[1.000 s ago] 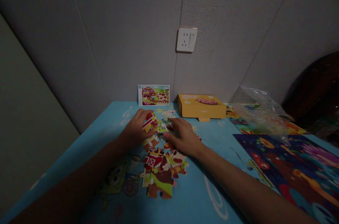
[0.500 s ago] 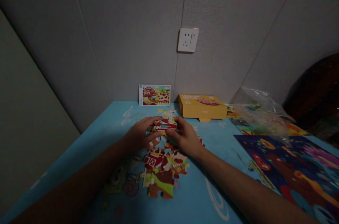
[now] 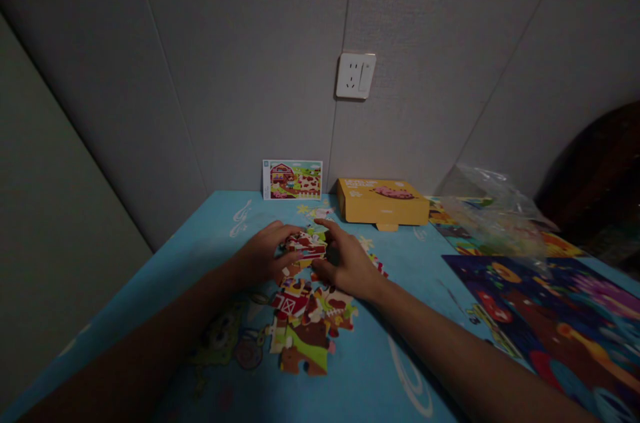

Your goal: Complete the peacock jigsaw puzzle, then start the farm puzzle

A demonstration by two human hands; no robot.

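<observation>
My left hand (image 3: 267, 251) has its thumb and fingers curled round a small stack of red, white and yellow jigsaw pieces (image 3: 309, 250). To the right of that stack is my right hand (image 3: 347, 260), its thumb and index finger spread apart with nothing between them. Closer to me, a pile of loose jigsaw pieces (image 3: 305, 333) with barn, cow and green-field pictures lies overlapping on the table. A few more pieces (image 3: 377, 266) show beyond my right wrist, which partly hides them.
A farm picture card (image 3: 293, 180) leans on the wall beside a yellow puzzle box (image 3: 385, 202). On the right, a clear plastic bag (image 3: 493, 210) lies over a colourful sheet, near a dark blue picture sheet (image 3: 540, 316). Blue patterned cloth (image 3: 175, 276) covers the table.
My right thumb and fingers have come off the stack and spread open. The stack has shifted slightly left and towards me, staying with my left hand.
</observation>
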